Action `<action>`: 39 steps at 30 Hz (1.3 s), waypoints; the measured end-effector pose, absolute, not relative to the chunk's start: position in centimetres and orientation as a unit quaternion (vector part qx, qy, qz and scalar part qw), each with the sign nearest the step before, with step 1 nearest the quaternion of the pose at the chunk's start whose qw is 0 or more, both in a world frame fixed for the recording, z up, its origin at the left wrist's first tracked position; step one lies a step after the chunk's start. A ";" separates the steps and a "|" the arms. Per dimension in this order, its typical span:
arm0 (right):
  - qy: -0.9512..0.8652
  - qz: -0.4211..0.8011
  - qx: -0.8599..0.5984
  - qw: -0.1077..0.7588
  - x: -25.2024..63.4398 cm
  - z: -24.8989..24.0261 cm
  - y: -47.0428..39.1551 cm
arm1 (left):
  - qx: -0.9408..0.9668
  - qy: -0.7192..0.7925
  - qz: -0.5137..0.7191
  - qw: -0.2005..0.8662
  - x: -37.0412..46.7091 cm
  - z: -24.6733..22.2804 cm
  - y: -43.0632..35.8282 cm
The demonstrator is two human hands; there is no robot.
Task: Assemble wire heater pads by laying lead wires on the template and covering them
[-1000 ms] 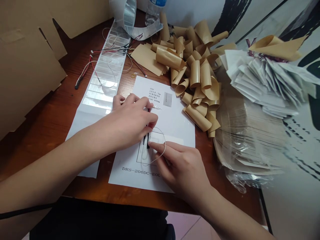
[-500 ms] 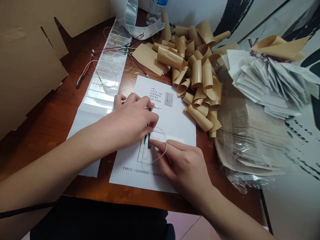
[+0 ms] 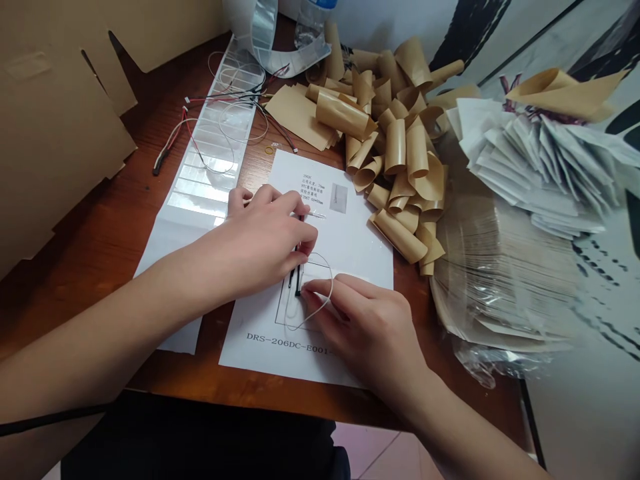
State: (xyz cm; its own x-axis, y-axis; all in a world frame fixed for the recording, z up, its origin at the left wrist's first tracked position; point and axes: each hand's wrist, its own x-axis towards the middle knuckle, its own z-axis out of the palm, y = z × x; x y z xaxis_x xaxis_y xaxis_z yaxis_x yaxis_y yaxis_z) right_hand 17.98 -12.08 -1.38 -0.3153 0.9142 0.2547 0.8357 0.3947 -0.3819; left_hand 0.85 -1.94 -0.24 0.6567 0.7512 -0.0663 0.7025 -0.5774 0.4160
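Observation:
My left hand rests closed over a small wire harness on a printed sheet. Its fingers pinch the upper part, which they mostly hide. Below them stick out the black sleeved ends of the harness, lying inside the box printed on the sheet. A thin white wire loops from the harness to the right and back, crossing in front of my right index finger. My right hand has its thumb and index finger drawn together beside the lower black end; what is between those fingertips is too small to make out.
A strip of clear-windowed labels lies left, with more red, black and white wires on and beside it. Rolled brown paper pieces pile up behind. Bagged paper stacks stand right, a cardboard box left, a bottle at the back.
My right fingertips have moved slightly down along the black sleeved end, and the thumb and index finger have come closer together. My left hand has stayed in place.

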 end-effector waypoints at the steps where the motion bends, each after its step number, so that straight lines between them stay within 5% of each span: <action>1: -0.807 0.089 -0.541 0.219 18.0 -1.4 -12.1 | 0.885 0.412 0.058 0.209 0.9 -0.2 -1.9; 39: -0.768 0.132 -0.579 0.241 18.0 -1.3 -11.4 | 0.881 0.410 0.083 0.221 0.7 -0.8 -1.9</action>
State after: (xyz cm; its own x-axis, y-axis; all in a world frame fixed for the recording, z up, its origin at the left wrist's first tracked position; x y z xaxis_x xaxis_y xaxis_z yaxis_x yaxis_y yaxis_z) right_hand 18.02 -11.36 -1.35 -0.2131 0.9527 0.2166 0.8256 0.2942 -0.4815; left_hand 0.71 -1.91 -0.79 0.6496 0.7595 -0.0339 0.6859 -0.5662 0.4570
